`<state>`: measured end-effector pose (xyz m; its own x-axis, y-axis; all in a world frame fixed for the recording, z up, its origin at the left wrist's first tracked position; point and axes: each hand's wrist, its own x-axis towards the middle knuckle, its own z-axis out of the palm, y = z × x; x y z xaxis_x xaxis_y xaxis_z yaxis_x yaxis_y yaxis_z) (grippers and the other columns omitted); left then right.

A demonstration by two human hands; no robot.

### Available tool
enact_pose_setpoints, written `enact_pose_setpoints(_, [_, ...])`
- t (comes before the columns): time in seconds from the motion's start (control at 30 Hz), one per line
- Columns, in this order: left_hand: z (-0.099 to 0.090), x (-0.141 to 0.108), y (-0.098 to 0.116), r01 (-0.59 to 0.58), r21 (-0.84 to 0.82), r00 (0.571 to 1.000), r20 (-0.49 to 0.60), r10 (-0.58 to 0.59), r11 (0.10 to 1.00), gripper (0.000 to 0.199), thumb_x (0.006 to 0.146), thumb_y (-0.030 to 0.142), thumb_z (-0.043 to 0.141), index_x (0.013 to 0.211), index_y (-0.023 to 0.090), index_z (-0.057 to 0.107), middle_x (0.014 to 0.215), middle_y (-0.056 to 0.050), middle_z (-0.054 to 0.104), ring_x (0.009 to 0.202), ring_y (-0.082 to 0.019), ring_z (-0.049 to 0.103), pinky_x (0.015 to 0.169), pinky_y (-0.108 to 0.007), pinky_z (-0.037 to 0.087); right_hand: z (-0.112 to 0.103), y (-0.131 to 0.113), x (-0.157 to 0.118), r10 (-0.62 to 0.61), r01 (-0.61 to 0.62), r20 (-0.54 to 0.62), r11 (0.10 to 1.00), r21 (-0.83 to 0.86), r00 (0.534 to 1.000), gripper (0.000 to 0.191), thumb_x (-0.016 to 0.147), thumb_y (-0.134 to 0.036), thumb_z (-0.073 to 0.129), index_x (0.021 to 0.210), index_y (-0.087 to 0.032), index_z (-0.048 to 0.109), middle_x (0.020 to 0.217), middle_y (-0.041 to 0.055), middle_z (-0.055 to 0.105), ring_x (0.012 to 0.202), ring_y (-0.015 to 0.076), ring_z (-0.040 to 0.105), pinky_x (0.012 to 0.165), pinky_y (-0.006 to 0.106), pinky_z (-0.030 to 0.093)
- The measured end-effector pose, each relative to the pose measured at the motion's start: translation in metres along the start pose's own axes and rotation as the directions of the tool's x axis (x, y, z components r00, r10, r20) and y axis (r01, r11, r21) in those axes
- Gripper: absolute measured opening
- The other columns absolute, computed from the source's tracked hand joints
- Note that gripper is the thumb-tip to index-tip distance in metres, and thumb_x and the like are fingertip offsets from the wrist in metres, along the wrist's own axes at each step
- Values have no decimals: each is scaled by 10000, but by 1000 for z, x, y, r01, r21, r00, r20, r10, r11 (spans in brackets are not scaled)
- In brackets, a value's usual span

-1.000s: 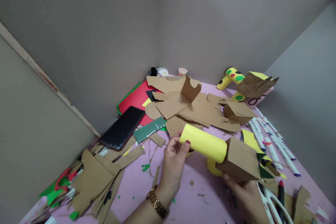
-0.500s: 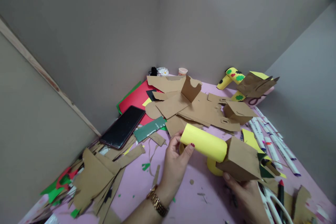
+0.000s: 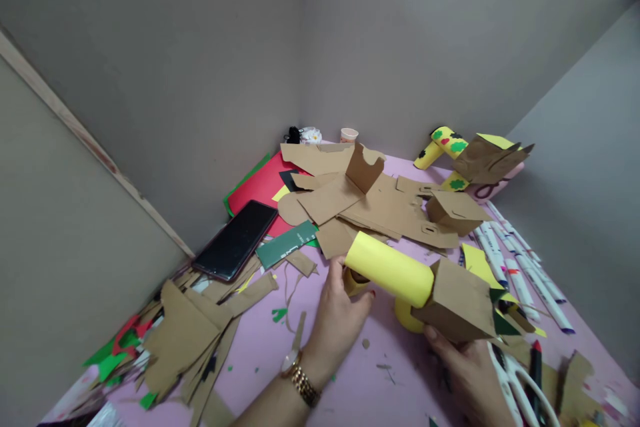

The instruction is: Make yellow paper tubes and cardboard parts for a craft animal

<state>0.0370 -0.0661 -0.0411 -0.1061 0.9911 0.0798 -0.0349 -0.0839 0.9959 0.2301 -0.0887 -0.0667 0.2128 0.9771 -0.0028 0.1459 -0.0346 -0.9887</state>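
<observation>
A yellow paper-covered tube [image 3: 390, 268] lies level above the pink table, its right end against a brown cardboard box piece [image 3: 457, 300]. My left hand [image 3: 337, 317] is closed at the tube's left end, thumb and fingers around a second, lower yellow tube [image 3: 354, 282] that shows brown inside. Another yellow tube [image 3: 409, 315] stands under the box end. My right hand [image 3: 467, 370] grips the box from below, thumb on its near lower edge. Dark green pieces [image 3: 505, 325] stick out at the box's right side.
Cardboard scraps [image 3: 190, 333] cover the left; a black phone [image 3: 236, 240] lies behind them. Cardboard sheets [image 3: 375, 207] fill the back middle. Markers [image 3: 537, 273] and white-handled scissors [image 3: 520, 383] are at the right. A decorated yellow figure [image 3: 450, 142] stands at the back right.
My left thumb has come off the upper tube's side and moved lower, and the wrist has turned. The tube and box have barely moved.
</observation>
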Motion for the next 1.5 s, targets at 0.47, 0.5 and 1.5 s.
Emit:
enact_pose_setpoints(0.47, [-6,2,-6,-48,136,999,-9,50,989,342,763,81,523,1041,254,424,1031,-34,593,984,-190,559,851,-317,416,-4,4,2,10,-11,56,1000,15,998,443,690,-387,721,1073,-178,642,1018,105,726,996,300,624,880,414,472])
enact_pose_setpoints(0.5, [-6,2,-6,-49,144,999,-13,51,988,339,762,84,526,1040,253,428,1030,-35,594,983,-193,559,849,-318,415,-4,3,2,4,-5,56,1000,11,998,443,694,-386,719,1077,-177,641,1025,107,725,999,299,624,877,412,475])
enact_pose_setpoints(1.5, [-1,8,-15,-159,137,983,-75,170,978,304,764,150,571,1030,227,445,995,-39,601,953,-180,582,819,-305,437,12,-4,8,-109,90,63,963,253,992,715,663,-315,759,1279,-205,412,1160,113,653,1044,268,616,884,419,487])
